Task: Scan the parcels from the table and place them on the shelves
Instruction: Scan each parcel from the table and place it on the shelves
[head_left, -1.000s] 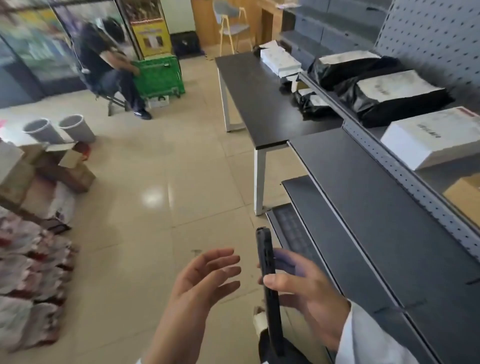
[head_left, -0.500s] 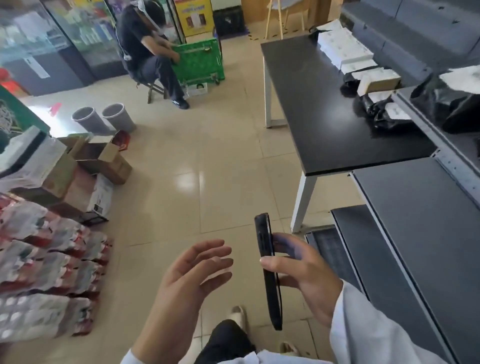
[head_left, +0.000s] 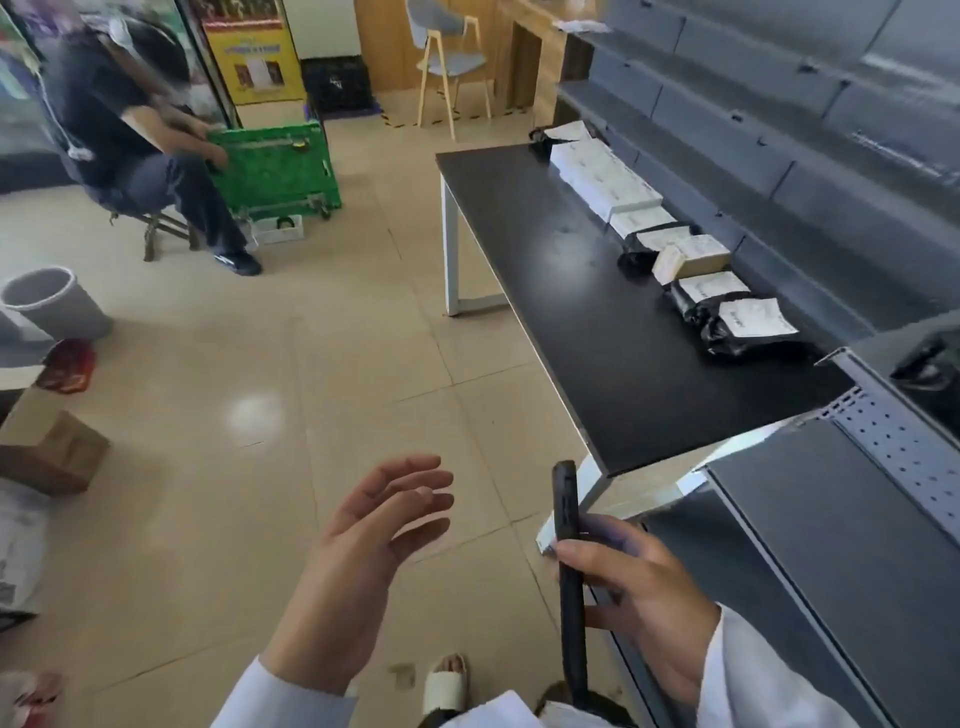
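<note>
My right hand (head_left: 639, 592) grips a black phone (head_left: 569, 571) edge-on, low in the view beside the grey shelves (head_left: 841, 545). My left hand (head_left: 363, 556) hangs empty to its left with fingers spread over the floor. Ahead on the right stands the black table (head_left: 561, 291). Along its far edge lie several parcels: white boxes (head_left: 602, 174), a brown box (head_left: 696, 257) and black bags with white labels (head_left: 743, 325). A black bagged parcel (head_left: 930, 364) sits on the shelf at the right edge.
A seated person (head_left: 130, 145) holds a green crate on wheels (head_left: 275, 166) at the back left. A grey bin (head_left: 52, 301), cardboard boxes (head_left: 52, 452) and stacked goods line the left side. A chair (head_left: 452, 62) stands at the back. Open tiled floor lies ahead.
The view has swung left and forward from the shelves toward the table, which is now closer. Both hands keep the same pose, phone still held.
</note>
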